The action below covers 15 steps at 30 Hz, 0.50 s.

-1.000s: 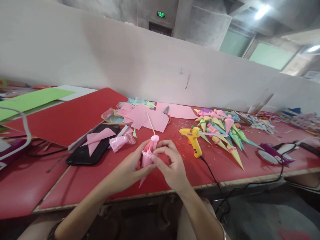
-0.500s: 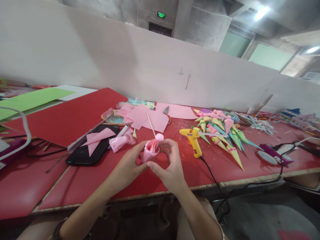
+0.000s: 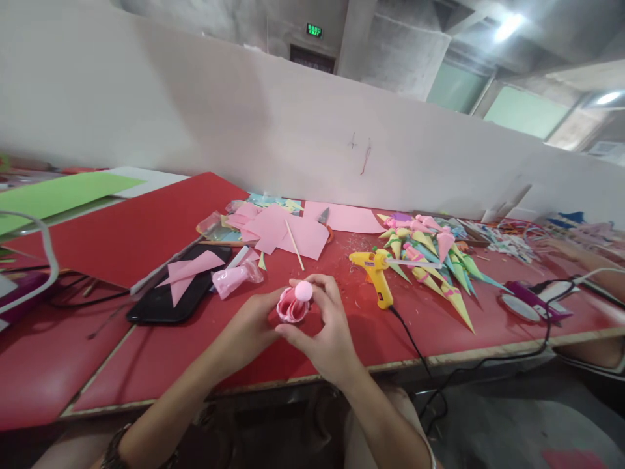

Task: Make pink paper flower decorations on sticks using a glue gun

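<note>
Between my two hands is a small pink paper craft piece [image 3: 291, 309], rolled into layers with a scalloped rim and a round pink ball at its top. My left hand [image 3: 251, 324] closes round its left side, the fingertips partly hidden behind it. My right hand [image 3: 326, 326] curves about the right side, thumb below and fingers near the ball. Beyond my hands lies a thin wooden stick [image 3: 294, 243] on pink paper sheets [image 3: 273, 228]. To their right rests a yellow hot glue gun [image 3: 376, 274] with a glue stick in its back.
Finished-looking paper cones [image 3: 446, 264] are heaped right of the glue gun. On the left are a black tray [image 3: 163, 305], a pink plastic packet [image 3: 237, 279] and red card [image 3: 161, 218]. Scissors [image 3: 328, 225] lie on the paper. Another person's arm [image 3: 581, 257] reaches in at far right.
The pink piece has tipped so its layered opening faces me more, and the ball has dropped slightly left. Another person's arm has appeared at far right.
</note>
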Each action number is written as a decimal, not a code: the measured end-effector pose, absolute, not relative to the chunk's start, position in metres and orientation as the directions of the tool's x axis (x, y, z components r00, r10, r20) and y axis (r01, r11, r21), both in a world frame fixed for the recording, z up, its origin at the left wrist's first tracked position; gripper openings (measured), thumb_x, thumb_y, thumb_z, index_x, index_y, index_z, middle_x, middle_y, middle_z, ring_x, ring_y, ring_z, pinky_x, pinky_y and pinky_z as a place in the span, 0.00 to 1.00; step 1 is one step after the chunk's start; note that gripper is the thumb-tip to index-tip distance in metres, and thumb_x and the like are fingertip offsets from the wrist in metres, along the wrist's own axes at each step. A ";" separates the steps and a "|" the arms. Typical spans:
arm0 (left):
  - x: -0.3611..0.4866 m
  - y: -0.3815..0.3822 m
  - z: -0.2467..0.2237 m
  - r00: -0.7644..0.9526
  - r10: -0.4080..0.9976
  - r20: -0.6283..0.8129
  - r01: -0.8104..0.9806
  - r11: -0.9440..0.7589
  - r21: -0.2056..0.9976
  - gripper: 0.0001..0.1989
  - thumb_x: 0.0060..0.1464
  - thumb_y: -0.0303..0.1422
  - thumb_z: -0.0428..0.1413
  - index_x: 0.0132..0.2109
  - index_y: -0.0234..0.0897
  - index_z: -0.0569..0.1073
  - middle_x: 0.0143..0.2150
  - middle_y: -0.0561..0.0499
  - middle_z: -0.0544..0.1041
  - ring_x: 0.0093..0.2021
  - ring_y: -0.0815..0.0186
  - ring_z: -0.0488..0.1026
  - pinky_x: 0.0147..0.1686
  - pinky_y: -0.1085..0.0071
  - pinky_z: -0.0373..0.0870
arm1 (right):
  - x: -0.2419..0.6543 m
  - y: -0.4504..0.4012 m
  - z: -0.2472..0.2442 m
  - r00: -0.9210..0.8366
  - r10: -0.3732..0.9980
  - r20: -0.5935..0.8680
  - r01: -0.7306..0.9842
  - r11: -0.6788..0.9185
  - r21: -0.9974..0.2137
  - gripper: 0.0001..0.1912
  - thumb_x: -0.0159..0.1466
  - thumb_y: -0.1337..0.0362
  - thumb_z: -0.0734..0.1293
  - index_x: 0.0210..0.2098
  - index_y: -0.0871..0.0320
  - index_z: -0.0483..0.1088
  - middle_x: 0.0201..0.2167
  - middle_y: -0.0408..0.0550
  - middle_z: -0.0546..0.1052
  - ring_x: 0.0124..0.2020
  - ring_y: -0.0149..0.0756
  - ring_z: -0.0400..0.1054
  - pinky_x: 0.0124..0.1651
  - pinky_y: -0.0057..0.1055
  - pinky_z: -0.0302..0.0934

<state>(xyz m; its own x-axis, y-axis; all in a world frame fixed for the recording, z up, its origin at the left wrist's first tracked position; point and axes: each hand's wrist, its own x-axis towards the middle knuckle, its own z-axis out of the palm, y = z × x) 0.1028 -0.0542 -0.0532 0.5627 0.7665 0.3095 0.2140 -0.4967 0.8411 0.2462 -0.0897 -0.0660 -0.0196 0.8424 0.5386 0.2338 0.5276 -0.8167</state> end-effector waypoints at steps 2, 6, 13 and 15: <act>0.102 -0.053 -0.054 0.556 0.749 0.360 0.237 -0.557 0.796 0.10 0.51 0.34 0.54 0.39 0.36 0.74 0.39 0.47 0.76 0.38 0.59 0.71 0.39 0.67 0.68 | 0.247 -0.090 -0.065 -0.019 0.828 0.560 0.243 0.547 -0.801 0.25 0.52 0.62 0.72 0.50 0.51 0.67 0.45 0.48 0.64 0.49 0.41 0.63 0.53 0.37 0.61; 0.102 -0.051 -0.057 0.555 0.699 0.451 0.305 -0.675 0.672 0.07 0.52 0.34 0.53 0.31 0.37 0.73 0.31 0.49 0.73 0.33 0.62 0.67 0.32 0.70 0.65 | 0.248 -0.092 -0.064 -0.055 0.805 0.591 0.261 0.583 -0.769 0.21 0.52 0.64 0.73 0.46 0.50 0.70 0.44 0.47 0.65 0.48 0.40 0.63 0.53 0.38 0.60; 0.100 -0.051 -0.058 0.623 0.654 0.429 0.266 -0.693 0.670 0.08 0.53 0.35 0.52 0.37 0.37 0.73 0.35 0.48 0.74 0.34 0.62 0.68 0.34 0.69 0.66 | 0.248 -0.092 -0.063 -0.080 0.763 0.641 0.271 0.636 -0.723 0.17 0.53 0.63 0.73 0.42 0.52 0.70 0.41 0.47 0.68 0.45 0.39 0.63 0.49 0.37 0.60; 0.101 -0.052 -0.055 0.659 0.638 0.399 0.231 -0.676 0.700 0.09 0.53 0.34 0.52 0.39 0.36 0.73 0.36 0.48 0.75 0.36 0.62 0.70 0.36 0.69 0.68 | 0.249 -0.092 -0.063 -0.106 0.760 0.641 0.277 0.642 -0.715 0.23 0.53 0.61 0.73 0.48 0.51 0.68 0.43 0.48 0.68 0.47 0.40 0.63 0.51 0.38 0.59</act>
